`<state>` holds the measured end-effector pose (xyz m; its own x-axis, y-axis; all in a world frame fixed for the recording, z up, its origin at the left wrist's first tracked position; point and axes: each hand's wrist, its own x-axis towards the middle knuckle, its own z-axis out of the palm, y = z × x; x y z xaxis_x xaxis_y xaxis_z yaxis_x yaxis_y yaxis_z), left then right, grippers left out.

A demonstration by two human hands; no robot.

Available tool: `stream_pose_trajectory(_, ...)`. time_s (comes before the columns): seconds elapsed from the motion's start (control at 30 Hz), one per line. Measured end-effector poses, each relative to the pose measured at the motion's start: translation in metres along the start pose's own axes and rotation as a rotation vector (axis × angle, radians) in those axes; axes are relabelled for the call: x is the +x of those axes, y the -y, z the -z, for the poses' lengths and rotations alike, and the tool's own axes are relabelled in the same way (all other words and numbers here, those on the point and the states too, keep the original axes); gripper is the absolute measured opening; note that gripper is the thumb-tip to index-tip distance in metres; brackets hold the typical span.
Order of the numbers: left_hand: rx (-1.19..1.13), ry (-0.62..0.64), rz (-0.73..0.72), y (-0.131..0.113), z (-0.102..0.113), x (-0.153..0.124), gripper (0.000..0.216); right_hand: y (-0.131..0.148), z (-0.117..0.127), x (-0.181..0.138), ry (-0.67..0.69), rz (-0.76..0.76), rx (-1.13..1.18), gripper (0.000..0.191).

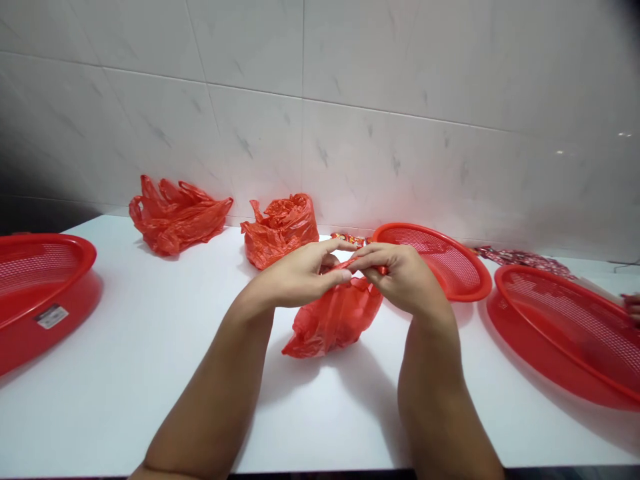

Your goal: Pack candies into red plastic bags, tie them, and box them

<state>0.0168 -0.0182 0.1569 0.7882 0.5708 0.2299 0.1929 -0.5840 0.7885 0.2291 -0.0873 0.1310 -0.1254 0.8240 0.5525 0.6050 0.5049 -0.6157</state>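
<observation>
A red plastic bag (pixel 333 320) hangs just above the white table (pixel 150 347) at the centre. My left hand (pixel 305 273) and my right hand (pixel 400 277) meet above it, each pinching the bag's handles between thumb and fingers. The fingertips of both hands touch at the top of the bag. The bag's body bulges below the hands and rests partly on the table.
Two more red bags (pixel 175 217) (pixel 280 230) lie by the tiled wall. Red mesh baskets stand at the far left (pixel 30 293), behind my right hand (pixel 450 257) and at the right (pixel 565 333). Another person's fingers (pixel 633 307) show at the right edge.
</observation>
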Motion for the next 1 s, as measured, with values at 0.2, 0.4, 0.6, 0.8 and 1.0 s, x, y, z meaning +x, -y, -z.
stream_pose_trajectory(0.2,-0.003,-0.099,-0.014,0.005,0.002,0.004,0.035,0.006,-0.005,0.002,-0.001,0.126,-0.058,0.046)
stream_pose_trajectory(0.4,-0.154,-0.063,0.015,0.009,0.005,0.006,0.037,0.001,-0.011,0.004,-0.003,0.176,-0.082,0.049)
stream_pose_trajectory(0.6,-0.102,-0.126,-0.027,0.007,0.007,0.006,0.033,0.002,-0.016,0.006,-0.010,0.194,-0.030,0.038)
stream_pose_trajectory(0.8,-0.122,-0.285,0.031,-0.001,0.000,0.006,0.027,0.009,-0.019,0.008,-0.070,0.211,0.004,0.028)
stream_pose_trajectory(1.0,-0.189,-0.326,0.055,-0.004,0.000,0.007,0.028,0.013,-0.022,0.009,-0.084,0.251,0.046,0.028)
